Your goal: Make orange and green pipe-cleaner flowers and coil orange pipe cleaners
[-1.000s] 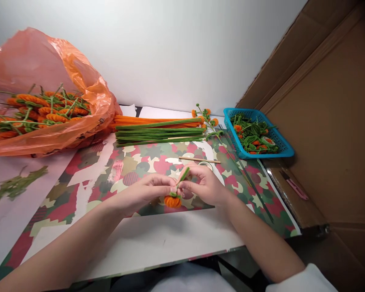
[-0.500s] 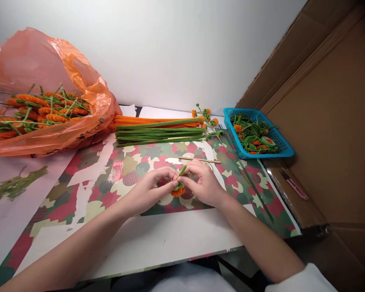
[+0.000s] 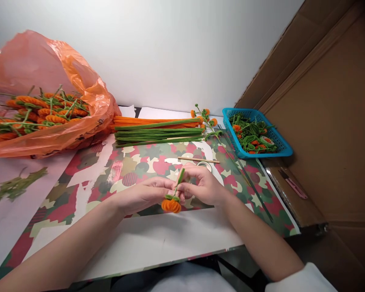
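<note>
An orange pipe-cleaner flower (image 3: 171, 206) hangs head-down between my hands, with green leaves at its base and a green stem pointing up. My right hand (image 3: 202, 186) pinches that stem between thumb and fingers. From the other side, my left hand (image 3: 152, 190) has its thumb and fingertips closed at the lower stem, just above the leaves. Exact finger contact is partly hidden where the hands meet. Behind my right hand lies a pale ring like a tape roll (image 3: 205, 164), partly covered. A thin wooden stick (image 3: 198, 159) rests just beyond it.
An orange plastic bag (image 3: 100, 101) of similar flowers stands at left. Orange stems (image 3: 152, 121) and green stems (image 3: 158, 134) lie along the back. A finished sprig (image 3: 213, 121) is beside a blue basket (image 3: 269, 154) of green and orange pieces. A pink cutter (image 3: 295, 187) lies at right.
The flower has come lower and slightly left, with its orange head now fully showing. My left fingers have straightened somewhat. The pale ring behind my right hand shows more.
</note>
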Tool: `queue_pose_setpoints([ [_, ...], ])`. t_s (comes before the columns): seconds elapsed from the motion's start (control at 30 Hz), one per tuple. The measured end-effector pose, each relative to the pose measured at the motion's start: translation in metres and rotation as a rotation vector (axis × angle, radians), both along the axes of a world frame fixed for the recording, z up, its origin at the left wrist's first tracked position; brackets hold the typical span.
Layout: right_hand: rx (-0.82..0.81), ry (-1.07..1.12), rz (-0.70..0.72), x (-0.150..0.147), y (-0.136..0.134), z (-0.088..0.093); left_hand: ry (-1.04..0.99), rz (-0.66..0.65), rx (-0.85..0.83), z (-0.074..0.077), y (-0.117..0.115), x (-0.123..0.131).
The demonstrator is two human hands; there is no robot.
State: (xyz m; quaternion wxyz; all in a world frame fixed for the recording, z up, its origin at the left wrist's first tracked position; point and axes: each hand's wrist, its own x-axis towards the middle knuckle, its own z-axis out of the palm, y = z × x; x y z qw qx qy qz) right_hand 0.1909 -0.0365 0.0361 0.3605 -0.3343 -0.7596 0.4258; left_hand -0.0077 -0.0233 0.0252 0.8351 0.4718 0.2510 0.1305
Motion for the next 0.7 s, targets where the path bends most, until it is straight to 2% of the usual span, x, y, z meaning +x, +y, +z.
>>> queue_pose_setpoints([
  [0.13,0.065,-0.054,-0.081,-0.0006,-0.0004,0.0005,0.119,0.055,0.121,-0.0025,0.0017,-0.003],
  [0.33,0.078,-0.056,-0.046,-0.0006,-0.002,0.0035,0.074,0.026,0.164,0.0026,-0.0019,-0.0038],
  [0.43,0.079,-0.079,-0.071,0.0,-0.0021,0.0025,0.117,0.037,0.174,0.0023,-0.0023,-0.0046],
  [0.57,0.141,-0.145,-0.156,0.002,-0.001,-0.0003,0.168,0.199,0.221,0.0003,-0.0014,-0.0041],
  [0.7,0.184,-0.199,-0.218,0.0017,-0.0003,-0.0015,0.274,0.315,0.444,0.0048,-0.0034,0.0024],
])
